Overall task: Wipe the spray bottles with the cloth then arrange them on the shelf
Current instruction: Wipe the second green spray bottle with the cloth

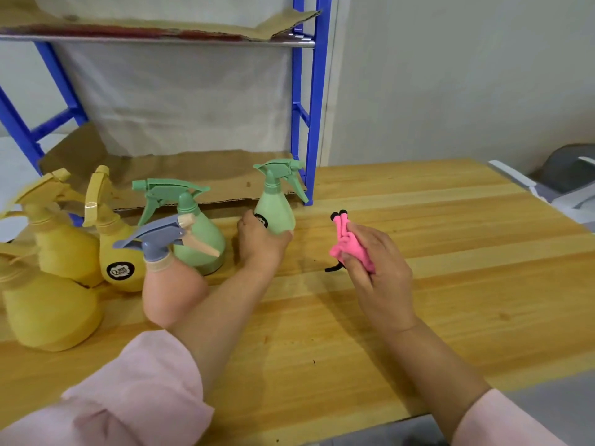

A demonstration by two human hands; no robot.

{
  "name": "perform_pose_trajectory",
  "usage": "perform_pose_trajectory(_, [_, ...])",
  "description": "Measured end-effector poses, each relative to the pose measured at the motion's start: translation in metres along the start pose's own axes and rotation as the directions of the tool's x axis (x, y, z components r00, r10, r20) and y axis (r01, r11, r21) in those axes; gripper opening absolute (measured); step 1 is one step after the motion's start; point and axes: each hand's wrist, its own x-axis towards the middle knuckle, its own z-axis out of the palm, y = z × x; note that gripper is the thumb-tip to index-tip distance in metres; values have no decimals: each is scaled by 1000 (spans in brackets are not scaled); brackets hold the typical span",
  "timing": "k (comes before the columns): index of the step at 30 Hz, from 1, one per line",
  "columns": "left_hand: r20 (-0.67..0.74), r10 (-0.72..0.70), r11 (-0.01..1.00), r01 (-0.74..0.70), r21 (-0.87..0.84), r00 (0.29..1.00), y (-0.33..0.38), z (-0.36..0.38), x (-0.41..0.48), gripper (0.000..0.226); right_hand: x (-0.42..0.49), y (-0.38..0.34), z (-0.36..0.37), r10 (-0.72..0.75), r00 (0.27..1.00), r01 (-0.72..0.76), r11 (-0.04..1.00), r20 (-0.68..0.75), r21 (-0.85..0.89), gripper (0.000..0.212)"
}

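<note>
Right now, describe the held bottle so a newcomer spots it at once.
Find the blue shelf post at the back of the table. Just left of its foot is an upright green bottle, its base gripped by the left hand. The other green bottle sits farther left, untouched, beside the yellow ones.

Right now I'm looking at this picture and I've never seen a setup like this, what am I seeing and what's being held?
No machine here: these are a person's two bare hands, filmed by one wide-angle camera worn on their head, looking forward and down. The left hand grips an upright green spray bottle low on its body. The right hand holds a bunched pink cloth. On the wooden table, further left, stand a second green bottle, a pink bottle with a grey trigger and three yellow bottles. Behind them is a blue shelf lined with cardboard.
</note>
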Motion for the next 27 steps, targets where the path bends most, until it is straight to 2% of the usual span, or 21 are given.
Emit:
perform_pose_trajectory(3, [50, 5, 993, 1, -116, 999, -2, -4, -5, 73, 0, -4, -1, -5, 1000, 5, 1000, 1, 3, 35])
perform_pose_trajectory(6, [170, -4, 935, 64, -348, 985, 2, -15, -25, 62, 1, -8, -3, 9, 1000, -9, 1000, 18, 13, 38])
perform_pose_trajectory(8, [281, 26, 874, 115, -473, 959, 6, -25, -40, 62, 1, -11, -4, 3, 1000, -3, 1000, 17, 12, 37])
perform_pose_trajectory(11, [427, 93, 800, 188, -570, 900, 15, -43, -59, 64, 4, -18, -9, 6, 1000, -6, 1000, 1, 17, 36])
perform_pose_trajectory(15, [559, 169, 706, 296, -644, 811, 17, -62, -75, 43, 11, -36, -16, -8, 998, 10, 999, -64, 35, 38])
perform_pose_trajectory(18, [586, 211, 679, 314, -663, 782, 15, -71, -83, 48, 19, -54, -19, 4, 993, 11, 992, -118, 128, 42])
perform_pose_trajectory(20, [587, 249, 687, 287, -668, 770, 14, -78, -89, 54, 21, -67, -20, -4, 996, 20, 983, -88, 181, 46])
perform_pose_trajectory(24, [606, 309, 704, 253, -664, 733, 17, -85, -101, 58, 18, -85, -13, -49, 995, 21, 956, 88, 293, 55])
perform_pose_trajectory(27, [603, 332, 692, 248, -678, 725, 18, -93, -106, 50, 14, -94, -8, -32, 997, 9, 942, 64, 335, 57])
